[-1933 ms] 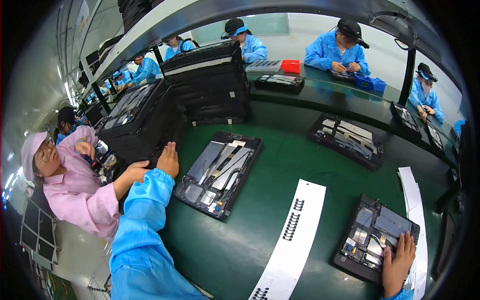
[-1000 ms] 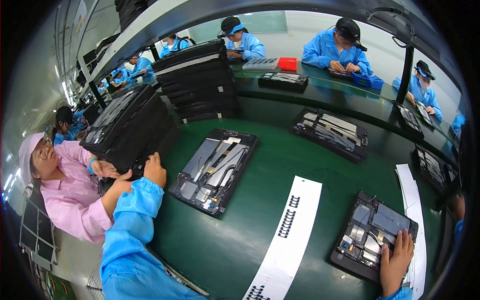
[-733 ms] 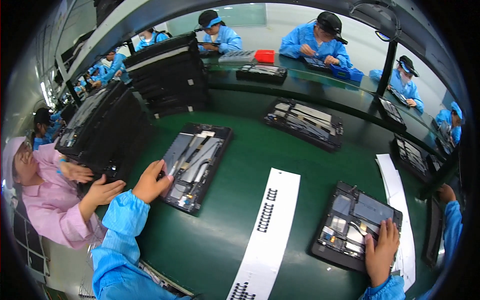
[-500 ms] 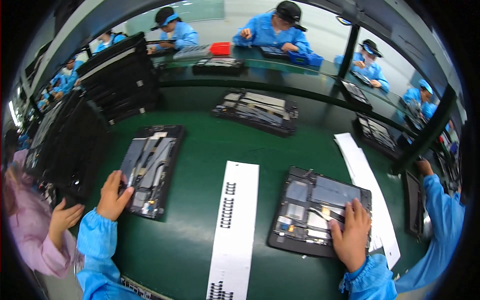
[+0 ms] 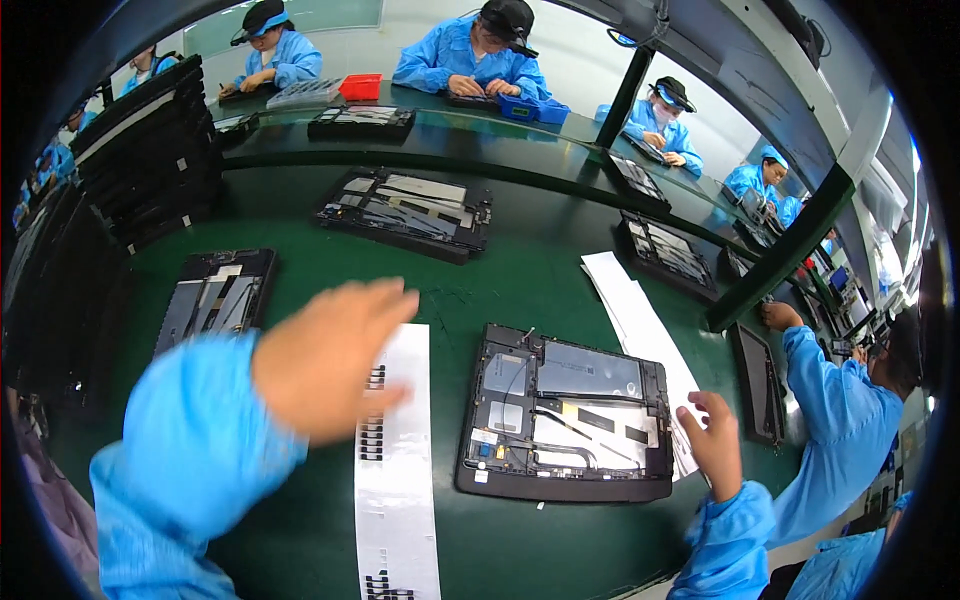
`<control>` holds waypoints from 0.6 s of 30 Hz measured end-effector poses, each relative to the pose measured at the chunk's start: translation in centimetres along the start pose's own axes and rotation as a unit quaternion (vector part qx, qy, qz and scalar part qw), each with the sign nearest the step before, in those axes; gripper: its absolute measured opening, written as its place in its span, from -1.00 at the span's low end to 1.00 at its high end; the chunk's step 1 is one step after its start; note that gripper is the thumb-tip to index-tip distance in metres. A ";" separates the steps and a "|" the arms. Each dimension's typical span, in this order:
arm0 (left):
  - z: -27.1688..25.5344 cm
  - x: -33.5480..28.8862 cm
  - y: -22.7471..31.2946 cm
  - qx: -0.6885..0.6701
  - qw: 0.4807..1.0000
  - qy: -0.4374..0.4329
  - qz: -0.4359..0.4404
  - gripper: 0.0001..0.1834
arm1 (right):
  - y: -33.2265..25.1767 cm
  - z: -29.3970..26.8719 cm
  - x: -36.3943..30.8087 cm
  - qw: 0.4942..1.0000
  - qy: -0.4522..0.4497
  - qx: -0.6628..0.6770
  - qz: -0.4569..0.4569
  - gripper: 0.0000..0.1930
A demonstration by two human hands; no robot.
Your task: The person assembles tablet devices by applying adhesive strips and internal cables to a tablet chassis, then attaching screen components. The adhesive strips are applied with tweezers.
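Note:
An opened tablet (image 5: 605,418) lies on the green table before me, its battery, ribbon cables and boards exposed. My right hand (image 5: 715,440) is at its right edge, thumb and fingers apart, with nothing seen between them; whether it touches the casing I cannot tell. Raised over a white strip (image 5: 395,520) that bears rows of small black pieces, my left hand (image 5: 330,365) has its fingers stretched out and holds nothing visible. It covers part of the strip. A second opened tablet (image 5: 215,290) lies to the left, partly behind my left forearm.
White paper strips (image 5: 635,310) lie right of the near tablet. Farther back sits a stack of opened tablets (image 5: 405,215). Tall black tray stacks (image 5: 150,160) stand at left. A green post (image 5: 770,260) rises at right, near a co-worker's arm (image 5: 830,380). Several co-workers sit beyond.
My left hand has left the left tablet and moved right, over the white strip. My right hand has come off the near tablet's parts to its right edge. The view has shifted right.

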State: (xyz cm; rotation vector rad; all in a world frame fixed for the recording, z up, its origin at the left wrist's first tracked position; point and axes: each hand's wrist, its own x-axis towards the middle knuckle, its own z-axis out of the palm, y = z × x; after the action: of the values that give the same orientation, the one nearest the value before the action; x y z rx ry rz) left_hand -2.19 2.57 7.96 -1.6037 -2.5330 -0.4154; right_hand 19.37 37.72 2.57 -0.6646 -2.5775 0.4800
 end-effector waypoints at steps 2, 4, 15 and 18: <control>-0.1 4.9 -3.9 -0.017 0.995 -0.014 -0.101 -0.30 | 0.8 -1.4 2.1 0.996 -0.054 0.065 0.016 -0.79; 1.5 8.8 -9.0 0.061 0.972 0.036 -0.223 -0.34 | -2.2 -1.9 5.2 0.990 -0.116 0.083 -0.021 -0.79; 10.1 11.0 -22.4 -0.005 0.844 0.125 -0.522 -0.22 | -17.6 22.1 21.6 0.969 -0.199 0.112 0.089 -0.30; 10.3 10.8 -21.8 -0.063 0.821 0.215 -0.525 -0.23 | -20.2 21.9 20.4 0.978 -0.157 0.101 0.092 -0.27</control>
State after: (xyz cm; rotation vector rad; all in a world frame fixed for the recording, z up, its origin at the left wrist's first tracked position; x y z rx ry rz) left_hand -26.00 6.16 -3.00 0.0878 -2.7525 -0.9031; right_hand -14.96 26.94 -0.83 -0.8133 -2.7156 0.9624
